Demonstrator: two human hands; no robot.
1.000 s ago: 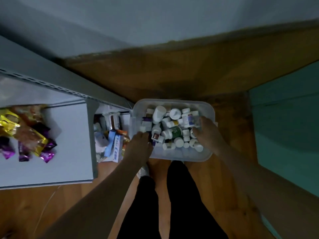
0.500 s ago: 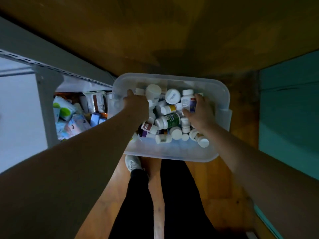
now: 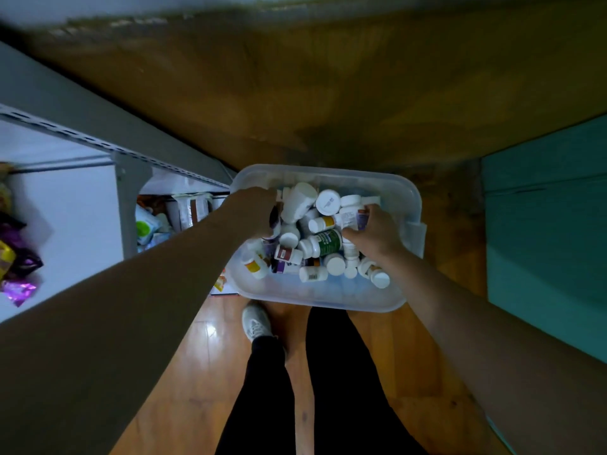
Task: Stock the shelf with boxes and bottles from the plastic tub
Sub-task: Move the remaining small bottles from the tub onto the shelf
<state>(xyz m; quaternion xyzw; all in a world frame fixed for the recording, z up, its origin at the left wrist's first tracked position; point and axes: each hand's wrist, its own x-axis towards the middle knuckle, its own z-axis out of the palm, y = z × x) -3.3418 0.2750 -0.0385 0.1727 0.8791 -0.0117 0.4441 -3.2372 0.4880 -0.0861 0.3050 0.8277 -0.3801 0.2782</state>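
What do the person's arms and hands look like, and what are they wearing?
Both arms are bare along all that shows, with no sleeves in view. The left hand and the right hand wear no gloves; I can make out no rings, watch or bands. Lower down, the person wears black trousers and a pale grey sneaker.

Tub (image 3: pixel 387 300) sits on floor just right of shelf unit (image 3: pixel 128 205), bottles (image 3: pixel 323 241) piled inside. Both hands in tub: left hand (image 3: pixel 254 210) at left side, right hand (image 3: pixel 377 233) at right.

Legible text: none. Labels on bottles (image 3: pixel 323 242) in plastic tub (image 3: pixel 407 195) too small and blurred for reading.
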